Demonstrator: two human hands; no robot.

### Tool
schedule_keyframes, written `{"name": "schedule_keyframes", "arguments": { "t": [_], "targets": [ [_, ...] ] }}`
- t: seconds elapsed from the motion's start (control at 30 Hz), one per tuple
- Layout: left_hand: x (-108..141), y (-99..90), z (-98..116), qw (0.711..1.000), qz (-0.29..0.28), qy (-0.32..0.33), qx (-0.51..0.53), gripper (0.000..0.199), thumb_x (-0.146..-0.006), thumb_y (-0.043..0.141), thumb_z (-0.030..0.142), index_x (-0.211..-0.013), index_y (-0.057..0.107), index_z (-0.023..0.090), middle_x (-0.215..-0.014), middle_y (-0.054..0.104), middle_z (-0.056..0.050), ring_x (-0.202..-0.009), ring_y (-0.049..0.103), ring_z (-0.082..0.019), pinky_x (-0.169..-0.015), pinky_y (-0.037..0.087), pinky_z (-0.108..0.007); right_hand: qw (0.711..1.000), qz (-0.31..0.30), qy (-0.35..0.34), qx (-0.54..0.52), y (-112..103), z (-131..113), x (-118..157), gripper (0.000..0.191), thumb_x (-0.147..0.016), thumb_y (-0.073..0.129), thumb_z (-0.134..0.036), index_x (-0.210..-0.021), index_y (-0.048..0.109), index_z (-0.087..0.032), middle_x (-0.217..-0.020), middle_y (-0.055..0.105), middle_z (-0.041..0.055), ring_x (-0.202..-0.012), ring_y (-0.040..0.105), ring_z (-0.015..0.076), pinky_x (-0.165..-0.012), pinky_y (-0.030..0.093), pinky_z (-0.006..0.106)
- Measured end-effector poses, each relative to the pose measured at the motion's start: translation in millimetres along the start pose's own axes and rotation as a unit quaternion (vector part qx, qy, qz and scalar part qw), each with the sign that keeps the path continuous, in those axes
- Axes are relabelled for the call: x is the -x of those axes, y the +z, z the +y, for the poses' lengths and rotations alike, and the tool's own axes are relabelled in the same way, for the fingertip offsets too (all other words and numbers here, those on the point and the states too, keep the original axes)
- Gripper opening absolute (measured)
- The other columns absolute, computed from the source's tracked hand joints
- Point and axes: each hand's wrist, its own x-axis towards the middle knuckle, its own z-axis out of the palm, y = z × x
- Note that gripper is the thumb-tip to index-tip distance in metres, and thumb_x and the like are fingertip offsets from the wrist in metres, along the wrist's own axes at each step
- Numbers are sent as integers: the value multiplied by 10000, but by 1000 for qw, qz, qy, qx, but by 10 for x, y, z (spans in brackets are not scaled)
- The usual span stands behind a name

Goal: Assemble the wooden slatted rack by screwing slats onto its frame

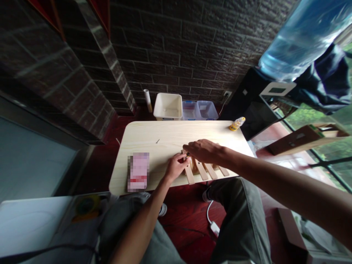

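Observation:
My left hand is closed at the left end of a group of pale wooden slats, fingertips pinched by a small dark and yellowish piece that I cannot make out. Just above it, my right hand curls over the same spot with its palm down; what its fingers grip is hidden. Both hands nearly meet there. Several slats lie side by side, their ends reaching the near edge of the light wooden table. Dark round spots show on some slats. Part of the slatted piece is covered by my right hand and forearm.
A thin dark piece and a blurred pink item lie on the table's left. A small clear bottle with yellow stands at the far right corner. Behind are a cream bin and clear plastic boxes. My knees are below.

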Motion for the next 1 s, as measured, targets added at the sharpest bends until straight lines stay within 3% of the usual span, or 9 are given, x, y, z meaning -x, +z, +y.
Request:
{"name": "schedule_keyframes", "arguments": {
  "t": [0.37, 0.6, 1.0],
  "targets": [
    [-2, 6, -27, 1000, 1, -13, 1, 164, -824, 660, 306, -883, 761, 192, -753, 655, -3, -671, 569, -111, -639, 446, -207, 999, 6, 47, -7, 92, -2, -17, 232, -1009, 472, -288, -1176, 542, -143, -933, 713, 121, -777, 691, 203, -616, 421, 253],
    [1, 9, -7, 1000, 2, 3, 10, 174, -850, 639, 314, -795, 738, 183, -739, 631, -1, -669, 558, -105, -642, 441, -203, 1000, 1, -1, 9, -33, -8, 28, 222, -980, 460, -164, -1183, 548, -177, -980, 704, 93, -789, 669, 180, -635, 413, 261],
    [15, 4, -27, 1000, 5, -2, -13, 189, -852, 642, 338, -889, 759, 194, -696, 606, 12, -630, 519, -102, -606, 413, -204, 999, -9, 40, 2, 79, -12, -57, 244, -1018, 420, -266, -1193, 508, -121, -928, 712, 145, -748, 685, 206, -599, 419, 257]
  ]
}}
